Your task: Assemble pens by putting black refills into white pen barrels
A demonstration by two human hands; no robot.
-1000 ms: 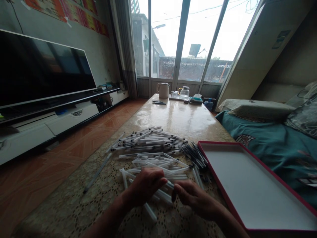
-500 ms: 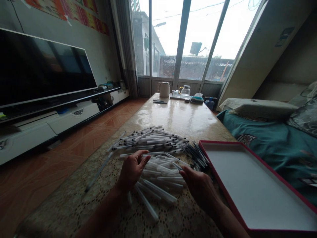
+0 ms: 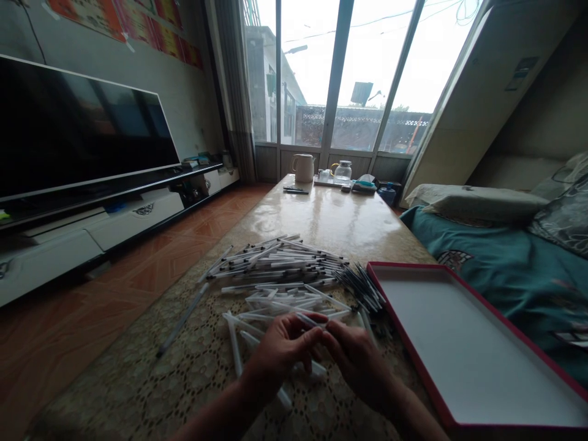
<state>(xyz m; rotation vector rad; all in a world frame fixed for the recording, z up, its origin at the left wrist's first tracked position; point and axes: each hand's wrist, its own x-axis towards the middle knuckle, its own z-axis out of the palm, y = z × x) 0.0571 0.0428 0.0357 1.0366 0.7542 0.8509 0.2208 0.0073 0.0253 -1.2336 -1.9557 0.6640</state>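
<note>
My left hand [image 3: 281, 346] and my right hand [image 3: 351, 350] meet over the near part of the table. My left fingers are closed around a clear pen barrel [image 3: 305, 320], whose upper end shows above the thumb. My right thumb and fingers pinch at its other end; what exactly lies between them is hidden. Around and under the hands lie loose translucent pen barrels [image 3: 235, 346]. Beyond them spreads a pile of pens with black ends [image 3: 280, 264]. Thin dark pen refills [image 3: 361, 288] form a bundle right of the pile.
A shallow box with a red rim [image 3: 416, 266] and white inside stands at the right. One single pen [image 3: 184, 321] lies apart at left. At the table's far end are a jug [image 3: 304, 168], a glass pot [image 3: 343, 172] and a tissue pack [image 3: 365, 184].
My hands, apart before, have come together nearer to me. My left hand moved right and now grips the pen barrel with my right hand at its end. Some barrels beneath have shifted.
</note>
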